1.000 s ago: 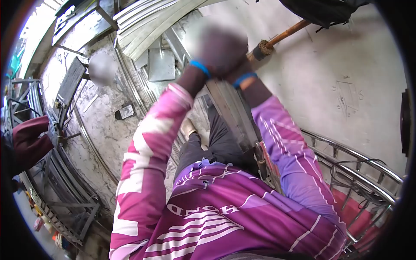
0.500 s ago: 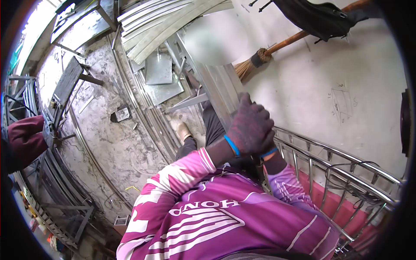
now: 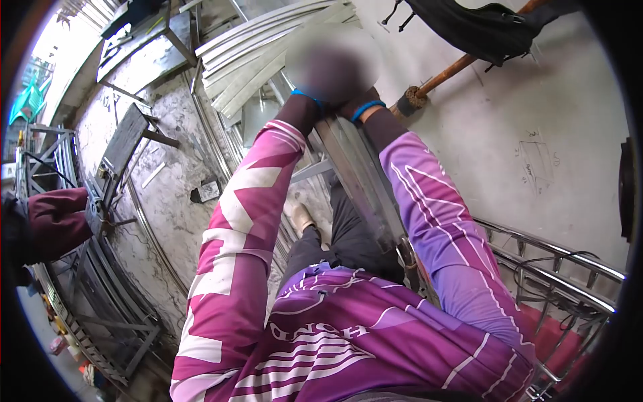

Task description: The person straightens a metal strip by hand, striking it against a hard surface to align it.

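Observation:
Both my arms reach forward over a long grey metal profile (image 3: 355, 167) that slopes up from my lap toward the far wall. My left hand (image 3: 321, 79), in a dark glove, is mostly lost in a round blurred patch. Close beside it, my right hand (image 3: 358, 99), also gloved, is partly covered by the same blur. The hands are together at the upper part of the profile. Their fingers are hidden, and whether they grip anything cannot be made out.
Pale metal strips (image 3: 268, 53) are piled ahead. A broom (image 3: 435, 84) leans along the wall under a black bag (image 3: 469, 30). A chrome rail (image 3: 556, 268) stands at my right. Left are a small bench (image 3: 127, 137), metal bars (image 3: 114, 288) and a person's maroon-clothed limb (image 3: 60, 218).
Both hands have moved forward and away from my body, from near my lap to the far part of the metal profile. My arms are now stretched out.

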`<state>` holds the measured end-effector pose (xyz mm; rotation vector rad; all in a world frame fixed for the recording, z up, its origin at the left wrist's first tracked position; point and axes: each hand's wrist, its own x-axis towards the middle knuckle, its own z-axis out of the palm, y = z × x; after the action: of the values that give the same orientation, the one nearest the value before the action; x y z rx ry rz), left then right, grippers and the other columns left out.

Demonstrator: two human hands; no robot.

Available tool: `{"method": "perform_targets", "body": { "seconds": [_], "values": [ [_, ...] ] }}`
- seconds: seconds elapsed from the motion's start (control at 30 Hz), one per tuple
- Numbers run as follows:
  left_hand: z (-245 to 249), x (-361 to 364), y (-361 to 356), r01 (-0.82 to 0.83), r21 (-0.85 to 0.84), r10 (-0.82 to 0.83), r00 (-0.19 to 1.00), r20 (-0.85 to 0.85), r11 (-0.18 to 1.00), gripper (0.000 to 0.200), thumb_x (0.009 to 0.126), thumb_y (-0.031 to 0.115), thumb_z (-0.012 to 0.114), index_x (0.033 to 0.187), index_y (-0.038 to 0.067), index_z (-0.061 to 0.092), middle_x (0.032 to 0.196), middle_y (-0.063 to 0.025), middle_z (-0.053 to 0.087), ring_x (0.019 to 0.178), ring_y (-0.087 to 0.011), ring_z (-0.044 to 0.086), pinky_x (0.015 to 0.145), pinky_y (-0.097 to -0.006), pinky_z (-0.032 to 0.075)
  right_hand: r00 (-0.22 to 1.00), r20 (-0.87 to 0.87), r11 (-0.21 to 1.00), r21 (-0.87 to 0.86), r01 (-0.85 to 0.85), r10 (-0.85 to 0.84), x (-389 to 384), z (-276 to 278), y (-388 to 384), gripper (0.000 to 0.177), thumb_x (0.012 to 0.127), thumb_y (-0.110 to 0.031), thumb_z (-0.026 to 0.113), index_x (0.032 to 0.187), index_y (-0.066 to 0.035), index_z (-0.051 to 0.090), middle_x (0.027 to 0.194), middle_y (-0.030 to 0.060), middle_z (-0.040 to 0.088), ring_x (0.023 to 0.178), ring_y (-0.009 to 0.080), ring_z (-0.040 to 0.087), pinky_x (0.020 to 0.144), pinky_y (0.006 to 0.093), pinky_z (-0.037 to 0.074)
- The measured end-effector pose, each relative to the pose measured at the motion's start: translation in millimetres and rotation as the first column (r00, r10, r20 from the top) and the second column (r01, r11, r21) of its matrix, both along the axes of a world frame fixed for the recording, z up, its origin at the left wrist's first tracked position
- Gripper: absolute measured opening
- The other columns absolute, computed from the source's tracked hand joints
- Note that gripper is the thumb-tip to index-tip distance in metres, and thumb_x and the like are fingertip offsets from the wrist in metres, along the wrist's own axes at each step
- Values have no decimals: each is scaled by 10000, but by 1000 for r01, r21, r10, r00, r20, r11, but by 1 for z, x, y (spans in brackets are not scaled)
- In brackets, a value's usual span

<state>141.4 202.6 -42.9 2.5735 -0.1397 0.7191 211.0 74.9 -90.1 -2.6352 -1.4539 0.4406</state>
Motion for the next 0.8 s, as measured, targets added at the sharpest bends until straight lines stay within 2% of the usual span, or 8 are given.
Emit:
{"method": "perform_targets", "body": {
  "seconds": [0.07,0.1,0.2,0.27,0.3,0.63,0.67,0.8],
  "values": [
    [5,-9,-11,23,2,-23,999,-31,1000,291,931,349,567,975,161,785,992,-100,767,977,-323,690,962,-476,442,996,83,980,189,-57,42,0,-24,-16,661,922,-522,681,1492,-198,597,1493,178,635,1319,357,650,1138,487,507],
    [9,-19,-25,50,-8,-50,996,-68,999,281,924,352,576,948,170,788,967,-92,766,945,-315,694,938,-473,446,997,-68,999,36,-37,39,-6,-27,-29,717,992,-483,626,1603,-137,476,1658,179,464,1523,350,441,1290,446,325],
    [15,-66,-97,77,-152,-105,977,-185,985,308,938,401,583,894,171,784,906,-105,731,911,-310,692,1047,-547,397,985,134,885,438,-156,108,-62,-40,-130,570,980,-395,694,1474,-118,624,1503,149,612,1403,331,555,1203,460,427],
    [18,-107,-153,86,-125,-101,989,-112,988,276,901,403,638,939,167,775,956,-67,696,1035,-285,666,1150,-610,324,995,-56,909,413,-50,80,-113,-18,-181,690,1050,-441,581,1638,-126,404,1474,140,560,1425,322,499,1218,434,407],
    [23,-122,-172,106,-116,-121,983,-135,988,299,896,408,650,961,142,771,962,-70,692,1072,-293,652,1156,-635,310,895,-445,909,364,203,-22,-130,-22,-199,715,1082,-429,513,1692,-141,277,1469,135,523,1460,318,452,1230,409,392],
    [12,-78,-100,105,-214,-138,980,-145,971,314,918,392,643,1042,139,783,1070,-102,733,1060,-312,663,1097,-545,377,975,-51,796,588,-145,215,-90,41,-110,603,1035,-371,594,1584,-143,500,1482,145,593,1417,297,534,1205,442,411],
    [21,-64,-71,89,-235,-144,964,-225,968,301,926,379,639,1031,139,789,1101,-102,748,1060,-312,668,1075,-524,402,994,72,847,521,-105,79,-68,-28,-105,551,1004,-355,634,1504,-128,594,1497,139,611,1386,305,574,1202,450,423],
    [-16,-11,6,60,-87,-60,998,-1,994,322,916,363,632,1061,143,817,1125,-111,764,1097,-320,671,1040,-507,403,998,52,993,-112,48,-42,-29,36,5,437,915,-474,681,1260,-211,733,1290,108,743,1170,344,705,971,494,580]
  ]
}}
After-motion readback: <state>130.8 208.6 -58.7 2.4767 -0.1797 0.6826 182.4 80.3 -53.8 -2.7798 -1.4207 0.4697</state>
